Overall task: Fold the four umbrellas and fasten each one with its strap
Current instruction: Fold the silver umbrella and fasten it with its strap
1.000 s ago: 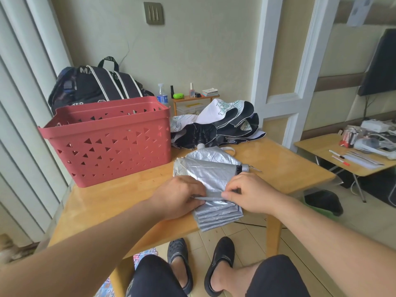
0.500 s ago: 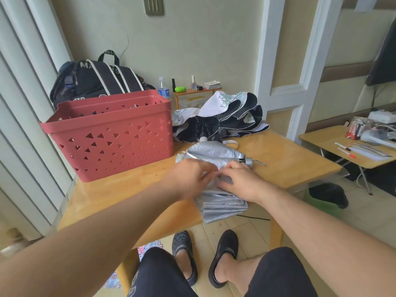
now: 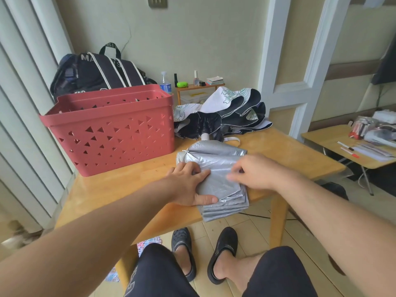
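A silver umbrella [image 3: 216, 166] lies collapsed on the wooden table [image 3: 128, 189], its canopy folded into flat pleats that overhang the near edge. My left hand [image 3: 188, 183] presses on its left side, fingers spread over the fabric and thumb flat on the pleat stack. My right hand [image 3: 255, 170] sits on the right side, its curled fingertips blurred and pinching the silver fabric. Behind it a black and white umbrella [image 3: 225, 116] lies loose and unfolded, its pale handle [image 3: 205, 136] pointing toward me.
A red perforated basket [image 3: 111, 129] stands at the table's left rear, with a black backpack [image 3: 96, 73] behind it. A small shelf [image 3: 199, 86] with bottles is against the wall. To the right stands a low desk [image 3: 342, 144] with pens.
Both hands left the strap across the middle of the silver umbrella. My left hand slid to the left edge and now presses there; my right hand shifted right, still moving.
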`<control>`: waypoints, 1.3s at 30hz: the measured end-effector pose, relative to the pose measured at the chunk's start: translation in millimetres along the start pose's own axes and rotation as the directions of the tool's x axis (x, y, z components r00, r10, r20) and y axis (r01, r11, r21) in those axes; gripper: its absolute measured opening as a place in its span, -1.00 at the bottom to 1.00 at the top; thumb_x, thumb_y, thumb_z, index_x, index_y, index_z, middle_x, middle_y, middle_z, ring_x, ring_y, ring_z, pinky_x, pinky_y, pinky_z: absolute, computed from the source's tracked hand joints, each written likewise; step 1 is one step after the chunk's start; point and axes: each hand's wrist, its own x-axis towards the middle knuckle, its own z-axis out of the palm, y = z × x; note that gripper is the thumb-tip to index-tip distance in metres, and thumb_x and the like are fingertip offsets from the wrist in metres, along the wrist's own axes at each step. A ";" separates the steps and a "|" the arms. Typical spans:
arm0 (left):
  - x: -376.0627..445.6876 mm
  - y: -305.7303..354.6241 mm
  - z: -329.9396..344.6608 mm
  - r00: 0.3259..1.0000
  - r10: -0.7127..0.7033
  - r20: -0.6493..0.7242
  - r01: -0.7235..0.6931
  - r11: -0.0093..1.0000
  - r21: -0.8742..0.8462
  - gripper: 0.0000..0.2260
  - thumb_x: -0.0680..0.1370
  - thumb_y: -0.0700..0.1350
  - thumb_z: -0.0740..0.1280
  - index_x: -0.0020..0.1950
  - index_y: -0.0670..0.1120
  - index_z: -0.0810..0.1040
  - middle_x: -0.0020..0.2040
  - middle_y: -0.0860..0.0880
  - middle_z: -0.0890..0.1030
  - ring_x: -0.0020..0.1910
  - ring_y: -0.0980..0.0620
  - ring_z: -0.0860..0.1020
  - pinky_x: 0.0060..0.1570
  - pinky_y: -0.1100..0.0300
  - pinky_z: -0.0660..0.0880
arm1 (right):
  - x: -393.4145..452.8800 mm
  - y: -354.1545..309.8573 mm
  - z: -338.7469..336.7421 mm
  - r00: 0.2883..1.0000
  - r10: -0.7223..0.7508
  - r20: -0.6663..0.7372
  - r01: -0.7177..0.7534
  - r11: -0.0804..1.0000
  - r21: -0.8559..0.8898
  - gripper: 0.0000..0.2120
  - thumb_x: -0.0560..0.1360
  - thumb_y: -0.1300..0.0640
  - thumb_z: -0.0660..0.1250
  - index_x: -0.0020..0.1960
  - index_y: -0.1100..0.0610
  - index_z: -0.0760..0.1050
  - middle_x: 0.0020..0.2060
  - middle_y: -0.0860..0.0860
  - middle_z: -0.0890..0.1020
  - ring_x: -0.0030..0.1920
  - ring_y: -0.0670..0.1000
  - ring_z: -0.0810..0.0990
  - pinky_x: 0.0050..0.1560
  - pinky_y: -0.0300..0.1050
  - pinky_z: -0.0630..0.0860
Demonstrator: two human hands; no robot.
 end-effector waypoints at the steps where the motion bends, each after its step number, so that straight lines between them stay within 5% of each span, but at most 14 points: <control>1: 0.7 -0.8 0.5 1.000 0.001 -0.004 -0.001 1.000 -0.008 -0.02 0.38 0.66 0.01 0.70 0.20 -0.04 0.53 0.06 0.11 0.57 -0.11 0.03 0.57 -0.16 0.08 | 4.2 -5.7 -0.5 0.990 -0.021 -0.136 0.030 0.997 0.065 -0.72 0.62 -0.18 0.30 -0.07 -0.02 0.65 -0.18 -0.10 0.61 -0.05 0.04 0.57 -0.11 -0.07 0.41; 3: 0.3 -0.9 2.3 1.000 0.001 -0.022 -0.001 1.000 -0.023 -0.01 0.37 0.66 0.01 0.70 0.20 -0.03 0.52 0.07 0.12 0.56 -0.11 0.04 0.57 -0.15 0.08 | 9.1 -11.2 5.4 0.963 -0.015 -0.270 0.058 0.986 0.155 -0.80 0.62 -0.06 0.33 0.01 -0.02 0.70 -0.10 -0.09 0.67 -0.03 -0.01 0.60 0.01 -0.08 0.48; 6: -1.6 -2.8 3.6 0.999 0.020 -0.048 -0.021 1.000 -0.022 0.06 0.29 0.71 -0.02 0.69 0.19 0.04 0.50 0.04 0.18 0.53 -0.11 0.12 0.55 -0.14 0.15 | 5.2 1.0 33.5 0.973 0.012 -0.232 0.043 0.972 0.231 -0.74 0.50 -0.13 0.50 0.10 -0.01 0.71 0.02 -0.12 0.68 0.05 -0.08 0.60 0.16 -0.14 0.49; 8: 5.3 -10.0 -3.9 0.996 0.058 -0.072 -0.059 0.998 -0.020 0.09 0.21 0.75 0.00 0.63 0.21 0.25 0.46 0.03 0.36 0.48 -0.08 0.29 0.47 -0.10 0.31 | 3.8 14.3 51.2 0.962 0.016 -0.272 0.063 0.957 0.282 -0.64 0.45 -0.16 0.55 0.13 0.03 0.70 0.07 -0.14 0.63 0.11 -0.09 0.58 0.26 -0.15 0.47; 11: 32.0 -23.5 -28.5 0.969 -0.011 -0.249 -0.032 0.985 -0.168 -0.24 0.33 0.67 0.14 0.22 0.17 0.66 0.13 0.08 0.68 0.17 0.00 0.62 0.16 0.05 0.56 | 7.0 17.9 55.7 0.962 -0.020 -0.274 0.099 0.956 0.278 -0.60 0.47 -0.19 0.51 0.19 0.02 0.69 0.11 -0.17 0.57 0.15 -0.10 0.54 0.31 -0.10 0.45; 14: 64.9 -18.4 -55.2 0.871 -0.222 -0.439 0.108 0.957 -0.270 -0.52 0.56 0.37 0.25 0.37 0.14 0.54 0.28 -0.08 0.59 0.35 -0.18 0.47 0.32 -0.06 0.44 | 8.4 17.4 55.8 0.966 -0.042 -0.255 0.112 0.958 0.266 -0.59 0.51 -0.23 0.44 0.25 -0.04 0.66 0.15 -0.24 0.50 0.23 -0.11 0.48 0.35 -0.06 0.42; 17: 90.3 -2.5 -67.2 0.902 -0.351 -0.250 0.277 0.917 -0.287 -0.35 0.59 0.41 0.17 0.60 0.11 0.27 0.47 -0.11 0.50 0.49 -0.26 0.36 0.41 -0.14 0.30 | 8.5 19.5 58.5 0.966 -0.054 -0.252 0.121 0.958 0.259 -0.56 0.52 -0.26 0.39 0.28 -0.05 0.64 0.15 -0.25 0.47 0.26 -0.09 0.45 0.36 -0.02 0.42; 21: 113.4 3.3 -69.0 0.917 -0.314 -0.247 0.167 0.863 -0.477 -0.26 0.49 0.33 0.43 0.61 0.19 0.27 0.47 0.01 0.52 0.45 -0.14 0.47 0.44 -0.12 0.37 | 8.6 19.3 57.6 0.969 -0.052 -0.243 0.120 0.954 0.275 -0.35 0.40 -0.45 0.19 0.28 -0.09 0.64 0.12 -0.29 0.45 0.24 -0.11 0.44 0.33 -0.03 0.43; 26: 109.8 14.0 -80.4 0.897 -0.316 -0.308 -0.147 0.444 -0.884 -0.39 0.47 -0.15 0.61 0.46 0.09 0.48 -0.08 0.00 0.65 -0.07 0.05 0.64 -0.09 0.35 0.53 | 7.8 19.7 58.2 0.967 -0.055 -0.249 0.133 0.942 0.309 -0.33 0.38 -0.45 0.18 0.25 -0.06 0.66 0.11 -0.25 0.48 0.23 -0.10 0.47 0.33 -0.03 0.44; 29: 98.6 15.1 -92.0 0.943 -0.213 -0.254 -0.194 0.266 -0.944 -0.33 0.42 -0.31 0.58 0.47 0.05 0.51 -0.05 -0.12 0.71 -0.06 0.06 0.68 0.01 0.30 0.51 | 6.4 20.6 58.3 0.962 -0.055 -0.268 0.143 0.936 0.322 -0.43 0.42 -0.40 0.30 0.21 -0.05 0.68 0.10 -0.23 0.53 0.20 -0.11 0.51 0.31 -0.04 0.47; 32: 81.7 18.4 -85.6 0.988 -0.082 -0.131 -0.079 0.460 -0.885 -0.30 0.49 -0.28 0.48 0.55 0.16 0.38 -0.19 -0.05 0.54 -0.45 0.10 0.48 -0.39 0.28 0.40 | 5.8 20.9 56.5 0.946 -0.071 -0.316 0.171 0.937 0.304 -0.65 0.48 -0.17 0.50 0.16 0.02 0.71 0.08 -0.16 0.60 0.14 -0.09 0.56 0.27 -0.05 0.50; 35: 77.1 16.4 -66.2 0.981 -0.071 -0.183 -0.083 0.693 -0.716 -0.28 0.51 -0.10 0.54 0.59 0.22 0.31 0.04 -0.05 0.67 -0.22 0.03 0.66 -0.11 0.10 0.64 | 4.5 18.4 51.3 0.945 -0.099 -0.313 0.190 0.942 0.276 -0.69 0.47 -0.09 0.55 0.15 0.02 0.71 0.08 -0.14 0.64 0.14 -0.09 0.58 0.27 -0.08 0.49; 37: 78.3 16.5 -59.0 0.960 -0.083 -0.268 -0.134 0.704 -0.698 -0.28 0.50 -0.23 0.50 0.58 0.18 0.37 0.13 -0.14 0.70 -0.13 -0.05 0.67 0.08 -0.03 0.65 | 3.4 16.7 47.4 0.951 -0.115 -0.287 0.195 0.944 0.268 -0.70 0.47 -0.08 0.55 0.16 0.00 0.71 0.10 -0.14 0.65 0.16 -0.10 0.57 0.29 -0.13 0.47; 39: 75.5 19.7 -59.5 0.954 -0.042 -0.296 -0.203 0.635 -0.746 -0.27 0.50 -0.41 0.40 0.61 0.04 0.36 0.27 -0.14 0.66 -0.27 0.13 0.59 -0.11 0.16 0.61 | 2.8 16.0 44.6 0.959 -0.112 -0.262 0.184 0.945 0.272 -0.70 0.47 -0.07 0.56 0.16 -0.02 0.71 0.10 -0.16 0.65 0.16 -0.13 0.57 0.29 -0.19 0.44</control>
